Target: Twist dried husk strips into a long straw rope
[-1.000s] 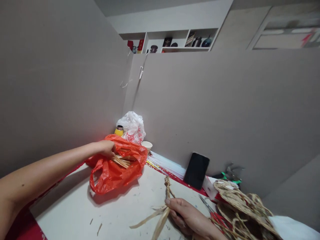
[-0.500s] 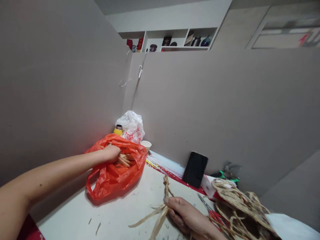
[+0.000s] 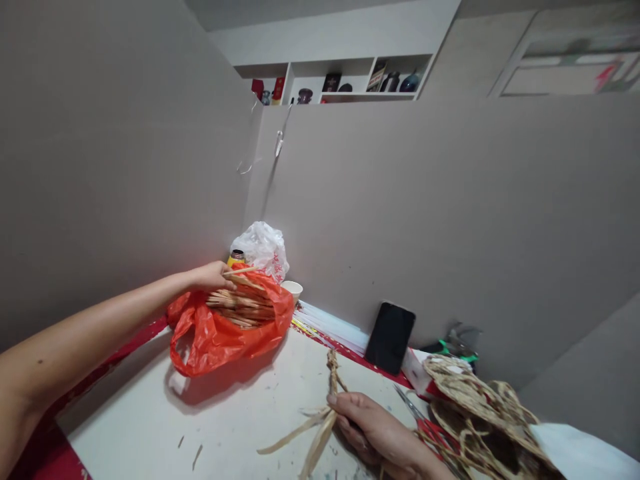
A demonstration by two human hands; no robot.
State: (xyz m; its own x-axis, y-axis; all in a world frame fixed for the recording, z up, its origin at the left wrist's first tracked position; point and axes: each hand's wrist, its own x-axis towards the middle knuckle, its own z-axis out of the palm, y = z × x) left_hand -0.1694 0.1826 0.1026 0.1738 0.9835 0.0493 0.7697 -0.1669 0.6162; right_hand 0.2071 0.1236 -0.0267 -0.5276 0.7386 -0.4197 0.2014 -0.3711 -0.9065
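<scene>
Left hand (image 3: 213, 275) pinches a strip (image 3: 241, 271) from the bag (image 3: 215, 343); right hand (image 3: 375, 433) grips the braid (image 3: 332, 375). The strip needs lifting clear.

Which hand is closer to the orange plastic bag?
Left. The left hand sits at the mouth of the orange plastic bag, pinching a straw strip; the right hand is apart on the table, gripping a braided straw piece.

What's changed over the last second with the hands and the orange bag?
The left hand rose from inside the orange bag, pinching one straw strip and drawing it upward. The right hand still grips the straw braid; the phone stays put.
</scene>
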